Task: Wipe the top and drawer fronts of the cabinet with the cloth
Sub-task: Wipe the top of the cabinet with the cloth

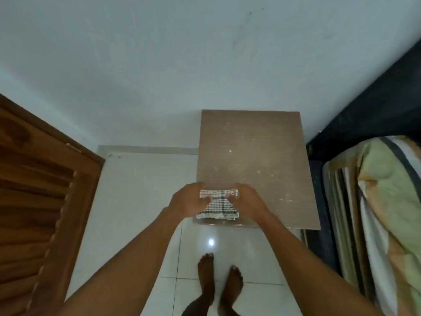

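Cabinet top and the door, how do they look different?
The cabinet top is pale grey-brown; the door is darker, reddish brown. The cabinet top is flat and smooth, while the door has slats. The cabinet top carries white specks and the cloth; the door shows none. Both look like wood.

A home bedroom, with a bed (385, 183) (and wooden door (34, 201)).
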